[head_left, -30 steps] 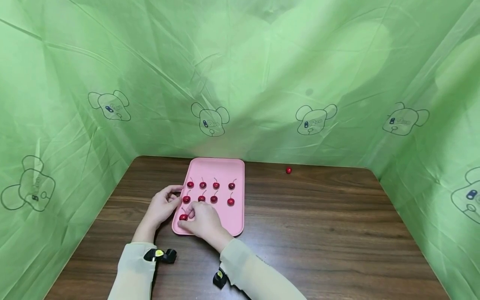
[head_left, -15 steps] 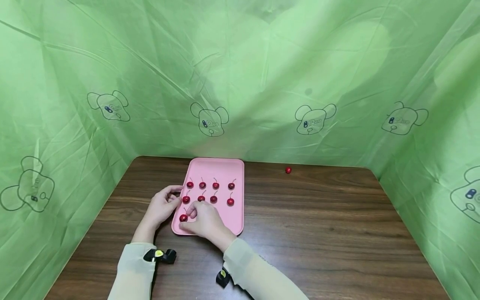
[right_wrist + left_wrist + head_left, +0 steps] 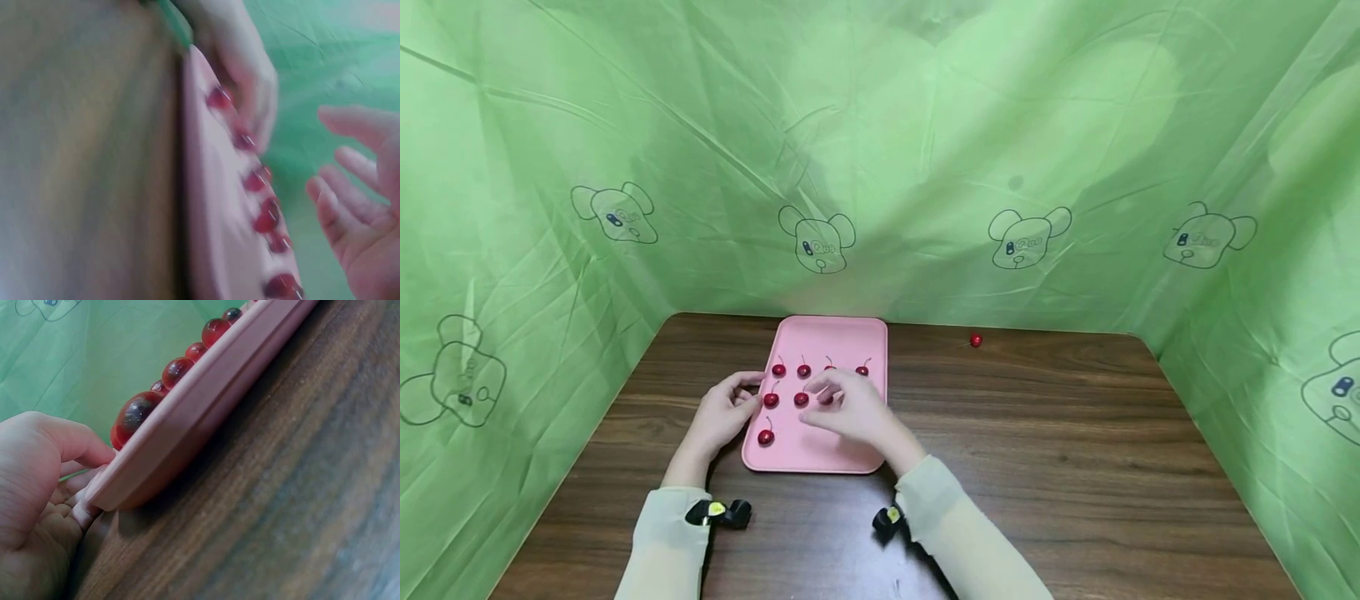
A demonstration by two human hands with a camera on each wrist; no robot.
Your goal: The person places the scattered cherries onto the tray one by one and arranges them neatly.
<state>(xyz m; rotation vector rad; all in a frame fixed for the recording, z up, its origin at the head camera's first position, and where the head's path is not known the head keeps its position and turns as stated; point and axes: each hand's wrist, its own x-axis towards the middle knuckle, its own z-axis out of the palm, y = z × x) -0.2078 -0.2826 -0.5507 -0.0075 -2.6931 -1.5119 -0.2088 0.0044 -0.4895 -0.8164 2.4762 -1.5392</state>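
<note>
On a pink tray (image 3: 831, 337) lie several red cherries with stems, set in rows. One cherry (image 3: 765, 437) lies by itself at the tray's front left. My left hand (image 3: 718, 419) holds the tray's left edge; in the left wrist view its thumb (image 3: 87, 444) lies over the rim with fingers lower down at the side. Above the tray's right half, my right hand (image 3: 859, 414) hovers with parted fingers and hides some of the cherries. In the right wrist view that hand (image 3: 369, 212) holds nothing and is apart from the cherries.
Another cherry (image 3: 976, 340) lies on the brown wooden table (image 3: 1045, 450), near its back edge and right of the tray. Green cloth (image 3: 925, 167) with printed animal heads encloses the back and both sides.
My right hand has left the front-left cherry and moved right and slightly back across the tray. That cherry stays on the tray. The left hand keeps its place on the edge.
</note>
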